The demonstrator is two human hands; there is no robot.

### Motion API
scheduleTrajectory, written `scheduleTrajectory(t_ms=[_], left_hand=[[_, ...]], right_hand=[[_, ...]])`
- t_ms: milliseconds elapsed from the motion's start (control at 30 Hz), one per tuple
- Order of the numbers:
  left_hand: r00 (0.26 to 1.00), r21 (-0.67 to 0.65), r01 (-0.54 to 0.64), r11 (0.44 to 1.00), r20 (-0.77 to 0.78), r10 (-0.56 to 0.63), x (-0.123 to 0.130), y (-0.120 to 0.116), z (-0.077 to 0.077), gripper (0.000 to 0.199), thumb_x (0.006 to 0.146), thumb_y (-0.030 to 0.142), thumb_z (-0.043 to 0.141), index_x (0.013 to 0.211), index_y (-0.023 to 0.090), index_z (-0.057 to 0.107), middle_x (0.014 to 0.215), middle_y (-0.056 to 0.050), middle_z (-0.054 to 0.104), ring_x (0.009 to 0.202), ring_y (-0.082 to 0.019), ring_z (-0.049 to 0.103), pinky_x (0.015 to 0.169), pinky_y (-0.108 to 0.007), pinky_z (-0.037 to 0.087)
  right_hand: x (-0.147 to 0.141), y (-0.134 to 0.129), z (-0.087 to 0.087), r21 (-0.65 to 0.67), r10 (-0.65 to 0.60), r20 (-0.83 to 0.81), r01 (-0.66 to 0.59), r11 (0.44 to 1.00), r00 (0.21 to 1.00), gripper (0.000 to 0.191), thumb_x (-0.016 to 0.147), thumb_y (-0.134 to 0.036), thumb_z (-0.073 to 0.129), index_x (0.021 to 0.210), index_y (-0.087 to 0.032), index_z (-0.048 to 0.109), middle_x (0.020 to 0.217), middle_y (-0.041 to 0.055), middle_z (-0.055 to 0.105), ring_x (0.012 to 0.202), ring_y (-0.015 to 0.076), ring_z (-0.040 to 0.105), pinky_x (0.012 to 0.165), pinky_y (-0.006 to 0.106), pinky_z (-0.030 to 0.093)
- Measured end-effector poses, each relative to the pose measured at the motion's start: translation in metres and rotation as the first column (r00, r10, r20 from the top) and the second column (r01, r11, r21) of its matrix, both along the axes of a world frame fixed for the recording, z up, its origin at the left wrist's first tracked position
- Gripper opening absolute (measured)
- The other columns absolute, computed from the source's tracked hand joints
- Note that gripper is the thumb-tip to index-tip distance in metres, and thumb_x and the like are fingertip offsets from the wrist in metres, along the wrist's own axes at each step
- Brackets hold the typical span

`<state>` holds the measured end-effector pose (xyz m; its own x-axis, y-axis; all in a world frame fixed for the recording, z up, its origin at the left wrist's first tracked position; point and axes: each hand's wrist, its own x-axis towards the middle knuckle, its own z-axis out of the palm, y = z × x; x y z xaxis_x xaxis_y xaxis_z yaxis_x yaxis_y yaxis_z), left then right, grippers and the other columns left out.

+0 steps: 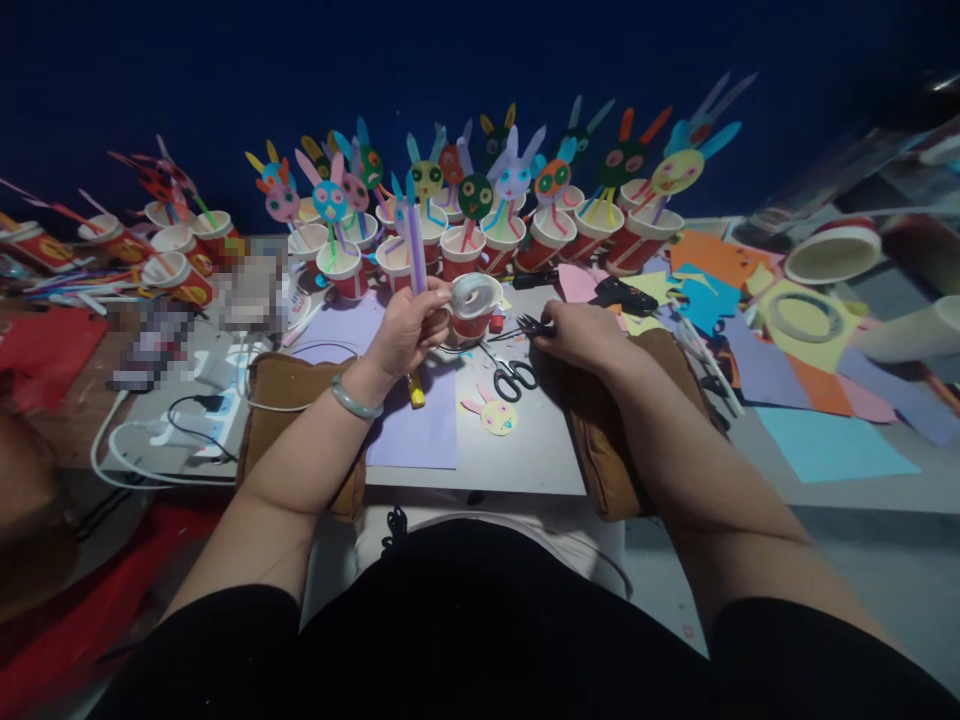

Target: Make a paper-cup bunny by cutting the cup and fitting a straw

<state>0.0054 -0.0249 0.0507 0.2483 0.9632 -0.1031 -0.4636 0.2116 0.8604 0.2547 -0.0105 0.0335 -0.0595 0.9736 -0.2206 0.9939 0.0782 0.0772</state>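
1. Counter (540, 468): crowded end to end from my remote seat; I judge this job well along.
2. Paper cups (551, 238): clustered at the back, many with paper rabbit faces (477, 198) up on straws. Those look done. (Far-left ones too blurry to grade.)
3. Purple sheet (412, 445): flat, partly under my left forearm.
4. Left grip (411, 335): fingers closed around a purple straw (415, 245), maybe more than one, upright in front of the cups. I make out no face fixed to it, so I'd log that unit as unfinished.
5. Right grip (581, 335): near the scissors, fingers at a dark pointed item (531, 326); can't tell how far open, or whether it's held.
6. Scissors (516, 382): lying on the counter.
7. Loose rabbit face (499, 415): below the scissors, eared and drawn, apparently unmounted; mounting left.
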Motion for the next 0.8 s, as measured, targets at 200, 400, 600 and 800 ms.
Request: scheduleTrajectory(t_ms=[200, 400, 600, 800], left_hand=[[1.000, -0.016, -0.014, 1.000, -0.017, 0.013, 0.000, 0.000, 0.000, 0.017, 0.087, 0.015, 0.065, 0.079, 0.021, 0.050, 0.052, 0.014, 0.028, 0.037, 0.000, 0.024, 0.038, -0.013, 0.019], [0.999, -0.032, 0.006, 0.999, -0.047, -0.008, 0.004, -0.002, -0.004, 0.026, 0.088, 0.018, 0.070, 0.078, 0.021, 0.047, 0.054, 0.014, 0.030, 0.038, 0.001, 0.024, 0.038, -0.013, 0.018], [0.998, -0.047, -0.007, 0.999, -0.064, 0.004, 0.013, -0.006, -0.008, 0.030, 0.088, 0.017, 0.070, 0.078, 0.022, 0.042, 0.052, 0.015, 0.028, 0.037, 0.001, 0.023, 0.039, -0.012, 0.017], [0.999, -0.026, -0.026, 0.999, -0.045, 0.024, 0.018, -0.009, -0.010, 0.030, 0.091, 0.017, 0.068, 0.078, 0.022, 0.041, 0.049, 0.015, 0.030, 0.037, 0.000, 0.024, 0.040, -0.012, 0.017]], right_hand=[[-0.003, -0.005, 0.006, 0.002, -0.074, -0.047, 0.075, 0.997, 0.996, 0.040, 0.098, -0.028, 0.054, 0.132, -0.011, 0.067, 0.120, 0.0281, 0.078, 0.111, 0.0426, 0.075, 0.083, 0.045, 0.052], [-0.011, -0.036, 0.014, 0.441, 0.111, -0.575, 0.192, 0.877, 0.811, 0.036, 0.103, -0.034, 0.045, 0.131, -0.016, 0.060, 0.107, 0.0189, 0.076, 0.094, 0.0327, 0.072, 0.088, 0.047, 0.053], [-0.038, -0.064, 0.010, 0.227, 0.223, -0.961, 0.001, 0.974, 0.164, 0.045, 0.099, -0.070, 0.061, 0.100, -0.025, 0.064, 0.066, -0.0022, 0.052, 0.057, 0.0147, 0.045, 0.057, 0.031, 0.039], [-0.055, -0.062, 0.003, 0.030, 0.034, -0.999, -0.107, 0.994, 0.038, 0.070, 0.096, -0.088, 0.047, 0.082, -0.021, 0.064, 0.055, -0.0051, 0.043, 0.051, 0.0115, 0.035, 0.050, 0.029, 0.025]])
